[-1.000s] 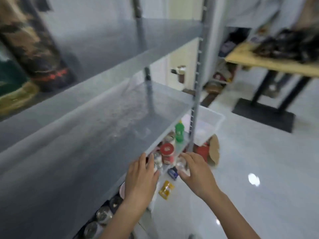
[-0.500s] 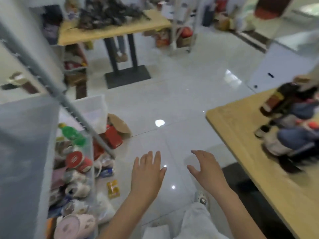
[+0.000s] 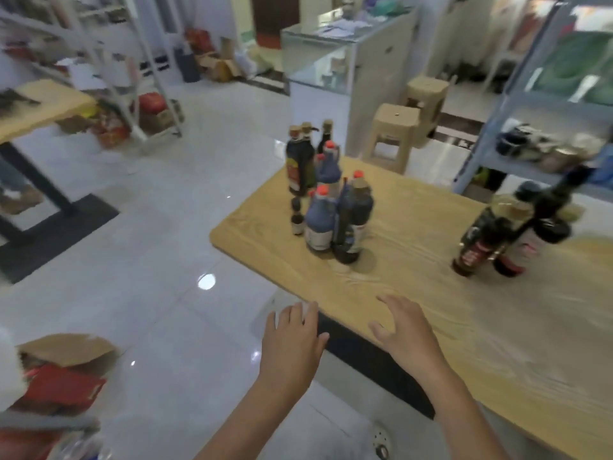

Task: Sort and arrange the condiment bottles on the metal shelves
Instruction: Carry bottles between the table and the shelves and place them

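Observation:
Several condiment bottles (image 3: 326, 200) stand clustered on a light wooden table (image 3: 414, 293), dark ones with gold caps at the back and blue ones with red caps in front. More dark bottles (image 3: 504, 234) stand blurred at the table's right. My left hand (image 3: 293, 333) hovers open over the floor just off the table's near edge, holding nothing. My right hand (image 3: 406, 330) hovers open over the table's near edge, fingers spread, also empty. Both hands are well short of the bottles.
A metal shelf (image 3: 544, 141) with jars stands at the far right behind the table. Two beige plastic stools (image 3: 393, 134) sit beyond the table. A cardboard box (image 3: 63, 370) with red packets lies on the white tiled floor at lower left. Another table (image 3: 39, 104) is at far left.
The view has swung right, from the metal shelf across the floor to the wooden table. Both hands left the shelf edge and now hover empty near the table's near edge.

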The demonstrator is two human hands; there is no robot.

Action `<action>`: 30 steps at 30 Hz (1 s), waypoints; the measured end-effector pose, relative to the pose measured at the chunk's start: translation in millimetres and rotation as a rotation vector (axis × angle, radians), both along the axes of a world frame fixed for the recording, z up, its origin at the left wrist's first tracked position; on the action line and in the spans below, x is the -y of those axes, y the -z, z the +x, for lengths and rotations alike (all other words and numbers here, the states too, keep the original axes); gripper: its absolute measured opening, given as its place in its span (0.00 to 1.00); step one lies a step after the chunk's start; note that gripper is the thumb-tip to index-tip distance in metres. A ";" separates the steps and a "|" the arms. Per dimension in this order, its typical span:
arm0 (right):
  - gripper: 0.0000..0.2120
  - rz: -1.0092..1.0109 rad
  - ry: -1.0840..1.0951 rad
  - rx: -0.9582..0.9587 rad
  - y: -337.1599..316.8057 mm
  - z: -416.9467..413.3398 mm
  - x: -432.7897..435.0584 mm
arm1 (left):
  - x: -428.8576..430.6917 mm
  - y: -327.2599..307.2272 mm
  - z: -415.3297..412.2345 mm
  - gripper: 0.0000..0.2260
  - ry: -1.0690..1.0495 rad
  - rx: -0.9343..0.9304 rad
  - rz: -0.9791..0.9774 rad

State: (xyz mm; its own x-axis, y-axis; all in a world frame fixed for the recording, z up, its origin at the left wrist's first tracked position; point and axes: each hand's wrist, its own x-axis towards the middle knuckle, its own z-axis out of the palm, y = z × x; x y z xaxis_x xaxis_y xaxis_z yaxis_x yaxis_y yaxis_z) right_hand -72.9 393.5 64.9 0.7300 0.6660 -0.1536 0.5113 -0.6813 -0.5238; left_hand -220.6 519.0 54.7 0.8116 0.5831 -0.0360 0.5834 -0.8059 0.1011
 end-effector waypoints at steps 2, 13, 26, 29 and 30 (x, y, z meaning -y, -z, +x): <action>0.24 -0.013 0.085 -0.005 0.6 31.7 35.9 | 23.2 4.9 39.6 0.24 0.098 0.008 0.016; 0.24 -0.061 0.417 -0.114 16.6 158.7 198.6 | 132.4 8.6 196.8 0.25 0.348 -0.076 -0.110; 0.24 -0.012 0.540 -0.259 31.8 226.2 211.5 | 110.7 8.3 318.4 0.28 0.401 0.003 -0.149; 0.25 0.014 0.566 -0.241 30.6 250.4 198.8 | 93.6 8.2 347.9 0.32 0.371 0.024 -0.194; 0.26 0.023 0.577 -0.242 30.0 260.6 193.2 | 87.4 8.2 358.5 0.32 0.365 0.025 -0.210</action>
